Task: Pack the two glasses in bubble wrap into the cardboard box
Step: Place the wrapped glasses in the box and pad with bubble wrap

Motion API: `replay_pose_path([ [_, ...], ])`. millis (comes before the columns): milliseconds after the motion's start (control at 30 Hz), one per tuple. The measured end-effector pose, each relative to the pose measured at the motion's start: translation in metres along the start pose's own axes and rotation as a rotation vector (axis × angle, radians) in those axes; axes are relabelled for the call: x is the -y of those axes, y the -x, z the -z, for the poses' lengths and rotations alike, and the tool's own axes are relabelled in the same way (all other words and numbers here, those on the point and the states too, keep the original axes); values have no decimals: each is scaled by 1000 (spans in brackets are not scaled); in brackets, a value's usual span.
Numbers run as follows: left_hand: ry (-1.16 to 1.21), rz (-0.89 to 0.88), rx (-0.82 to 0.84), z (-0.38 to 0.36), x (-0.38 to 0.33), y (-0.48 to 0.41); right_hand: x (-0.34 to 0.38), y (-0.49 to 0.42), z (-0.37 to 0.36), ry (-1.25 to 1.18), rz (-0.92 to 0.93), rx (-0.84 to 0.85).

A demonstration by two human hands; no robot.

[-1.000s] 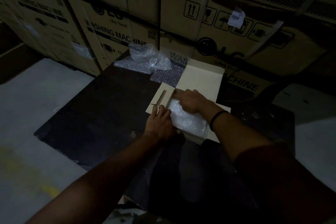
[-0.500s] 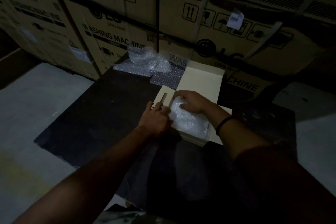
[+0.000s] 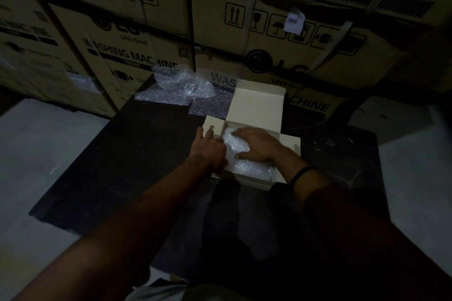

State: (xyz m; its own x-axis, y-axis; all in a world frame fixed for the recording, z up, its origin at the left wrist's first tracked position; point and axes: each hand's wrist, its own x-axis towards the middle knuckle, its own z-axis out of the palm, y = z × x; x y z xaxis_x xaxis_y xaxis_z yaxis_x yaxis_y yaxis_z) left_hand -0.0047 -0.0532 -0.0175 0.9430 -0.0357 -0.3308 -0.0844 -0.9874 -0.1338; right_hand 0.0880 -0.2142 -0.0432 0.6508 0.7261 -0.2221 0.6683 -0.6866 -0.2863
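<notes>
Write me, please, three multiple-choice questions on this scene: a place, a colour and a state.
1. Where is the loose bubble wrap? A on the floor; B atop the cartons; C at the table's far edge.
2. What colour is the wristband? A black; B white; C red.
3. How is the cardboard box? A taped shut; B open; C crushed.
Answers: 1 C, it lies beyond the box; 2 A, dark on the right wrist; 3 B, its lid stands up, right hand on the wrapped bundle inside.
</notes>
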Motion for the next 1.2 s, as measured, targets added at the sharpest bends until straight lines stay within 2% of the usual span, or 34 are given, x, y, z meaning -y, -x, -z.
replay_pose_path([
  [67, 14, -60, -44, 2, 10, -1, -7, 15, 8, -68, -69, -79],
  [167, -8, -158, -131, -1, 18, -5, -14, 38, 10, 15, -202, -9],
  [333, -45, -133, -20, -8, 13, -18, -12, 44, -6, 86, -284, 149],
  [433, -62, -122, -27, -15, 13, -24, -10, 43, -8, 102, -299, 161],
  [533, -19, -153, -32, -13, 16, -20, -8, 48, -5, 9, -311, 113],
  [600, 70, -137, -118, -13, 21, -13, -8, 56, -1, -109, -315, -23],
  [667, 198, -72, -302, -17, 27, -7, -10, 67, 1, -228, -330, -240],
  [733, 351, 76, -466, -23, 31, -5, -16, 79, -1, -318, -398, -457],
  [767, 434, 198, -493, -27, 33, -6, -20, 85, -4, -347, -459, -534],
  [833, 717, 463, -363, -30, 38, -9, -25, 95, -10, -435, -594, -587],
  [900, 1144, 563, -112, -28, 44, -13, -28, 102, -16, -592, -718, -538],
  [933, 1329, 555, -25, -26, 46, -13, -27, 104, -19, -698, -767, -508],
  [1000, 1460, 513, -1, -20, 48, -14, -22, 108, -22, -868, -827, -474],
  [1200, 1318, 180, -236, -4, 26, -18, -13, 108, -22, -1025, -798, -613],
])
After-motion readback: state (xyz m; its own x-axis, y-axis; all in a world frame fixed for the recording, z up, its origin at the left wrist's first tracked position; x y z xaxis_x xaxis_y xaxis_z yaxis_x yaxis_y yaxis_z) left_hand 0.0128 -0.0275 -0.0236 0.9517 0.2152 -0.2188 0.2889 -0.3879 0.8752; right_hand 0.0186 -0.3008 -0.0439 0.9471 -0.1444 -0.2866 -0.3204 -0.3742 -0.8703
